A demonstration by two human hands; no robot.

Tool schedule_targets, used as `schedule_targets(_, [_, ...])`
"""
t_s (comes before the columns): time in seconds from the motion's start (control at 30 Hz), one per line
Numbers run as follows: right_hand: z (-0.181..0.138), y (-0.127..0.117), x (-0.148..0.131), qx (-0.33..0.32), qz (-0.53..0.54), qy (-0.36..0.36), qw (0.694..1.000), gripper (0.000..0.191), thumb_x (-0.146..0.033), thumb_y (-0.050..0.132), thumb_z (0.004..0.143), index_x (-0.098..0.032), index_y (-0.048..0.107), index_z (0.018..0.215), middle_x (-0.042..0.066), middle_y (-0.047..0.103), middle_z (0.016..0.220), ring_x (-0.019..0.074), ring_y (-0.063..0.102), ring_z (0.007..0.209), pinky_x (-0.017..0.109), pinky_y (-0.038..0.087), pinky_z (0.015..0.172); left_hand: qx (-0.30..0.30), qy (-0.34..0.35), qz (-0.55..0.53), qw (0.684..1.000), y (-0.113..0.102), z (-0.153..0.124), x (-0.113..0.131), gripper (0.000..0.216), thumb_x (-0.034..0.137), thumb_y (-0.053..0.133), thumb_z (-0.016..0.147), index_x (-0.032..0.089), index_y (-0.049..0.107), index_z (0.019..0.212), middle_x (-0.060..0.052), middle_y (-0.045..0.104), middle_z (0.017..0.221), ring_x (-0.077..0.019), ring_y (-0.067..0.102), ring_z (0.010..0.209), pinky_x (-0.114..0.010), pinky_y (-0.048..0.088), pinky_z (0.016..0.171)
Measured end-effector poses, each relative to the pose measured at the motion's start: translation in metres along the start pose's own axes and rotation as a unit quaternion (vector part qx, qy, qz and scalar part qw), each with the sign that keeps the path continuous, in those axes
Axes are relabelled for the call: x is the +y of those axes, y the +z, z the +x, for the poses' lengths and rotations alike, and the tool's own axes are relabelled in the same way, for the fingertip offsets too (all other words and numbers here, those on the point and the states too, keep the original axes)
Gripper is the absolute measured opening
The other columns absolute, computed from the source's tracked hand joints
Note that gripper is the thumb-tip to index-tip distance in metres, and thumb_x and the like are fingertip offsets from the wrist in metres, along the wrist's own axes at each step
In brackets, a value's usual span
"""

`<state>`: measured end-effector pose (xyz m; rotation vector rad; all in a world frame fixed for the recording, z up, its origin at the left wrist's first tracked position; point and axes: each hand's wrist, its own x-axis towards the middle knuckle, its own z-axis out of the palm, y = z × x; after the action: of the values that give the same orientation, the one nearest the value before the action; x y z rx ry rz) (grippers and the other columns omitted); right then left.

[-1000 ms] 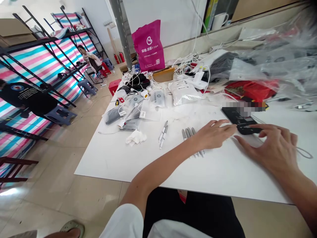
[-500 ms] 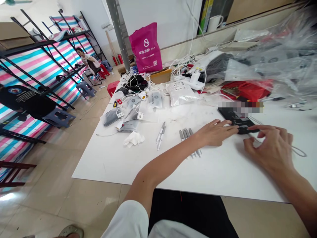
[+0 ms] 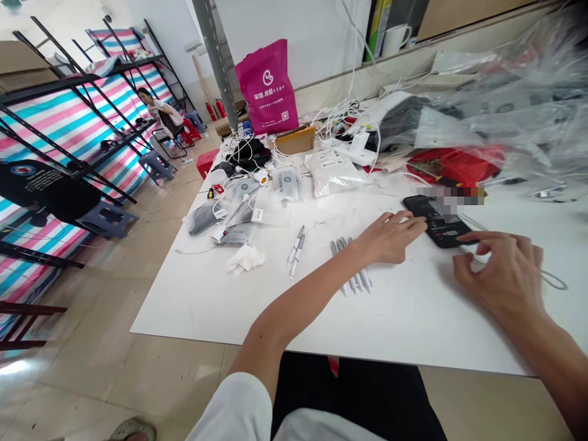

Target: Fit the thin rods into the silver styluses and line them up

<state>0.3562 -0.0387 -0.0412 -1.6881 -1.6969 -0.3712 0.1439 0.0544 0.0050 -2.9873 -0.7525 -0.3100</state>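
A black phone (image 3: 441, 228) with a lit screen lies on the white table, part of its picture blurred out. My left hand (image 3: 391, 236) is at its left edge, palm down, fingers loosely bent and holding nothing. My right hand (image 3: 508, 269) rests at the phone's near right corner. Its index finger reaches the phone's edge while the thumb stays apart. A thin pale cable (image 3: 558, 280) runs from the phone's near end past my right fingers and loops out to the right. Several silver-grey pens (image 3: 356, 278) lie side by side, partly under my left forearm.
Two more pens (image 3: 296, 252) and a crumpled tissue (image 3: 245, 258) lie leftward. Behind are grey packets (image 3: 239, 234), a white pouch (image 3: 334, 173), tangled white cables, a magenta bag (image 3: 266, 92) and clear plastic wrapping (image 3: 509, 116). A person in black (image 3: 48, 190) sits at the left.
My left hand has drawn back to the left, its fingertips moving off the phone's screen to its edge. My right hand stays at the phone's corner. The view has shifted slightly.
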Motion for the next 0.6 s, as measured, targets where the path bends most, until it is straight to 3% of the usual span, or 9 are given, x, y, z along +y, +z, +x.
schedule_targets(0.2, [0.001,-0.003,-0.001,0.01,-0.014,-0.029,0.999,0.023,-0.037,0.054,0.086,-0.028,0.033,0.092,0.009,0.078,0.102,0.035,0.069,0.098,0.048,0.048,0.093,-0.001,-0.027,-0.048,0.998,-0.01,-0.001,0.0,0.047,-0.002,0.043,0.083,0.017,0.063,0.122,-0.014,0.063,0.142,-0.0285,0.048,0.141,-0.044,0.044,0.11])
schedule_targets(0.37, [0.001,-0.002,-0.003,0.007,-0.017,-0.052,0.998,0.02,-0.038,0.054,0.087,-0.028,0.037,0.092,0.007,0.077,0.095,0.0302,0.069,0.084,0.042,0.049,0.085,0.002,-0.04,-0.079,0.996,-0.013,-0.002,-0.003,0.042,-0.002,0.04,0.086,0.019,0.061,0.117,-0.013,0.066,0.132,-0.0271,0.05,0.138,-0.043,0.045,0.106])
schedule_targets(0.6, [0.003,-0.005,-0.004,-0.009,-0.016,-0.073,0.997,0.018,-0.035,0.055,0.087,-0.028,0.038,0.09,0.004,0.072,0.085,0.0292,0.069,0.081,0.041,0.05,0.083,-0.024,0.01,-0.056,0.998,-0.003,0.01,-0.011,0.053,-0.004,0.039,0.079,0.02,0.065,0.118,-0.008,0.048,0.162,-0.0265,0.039,0.153,-0.047,0.043,0.114])
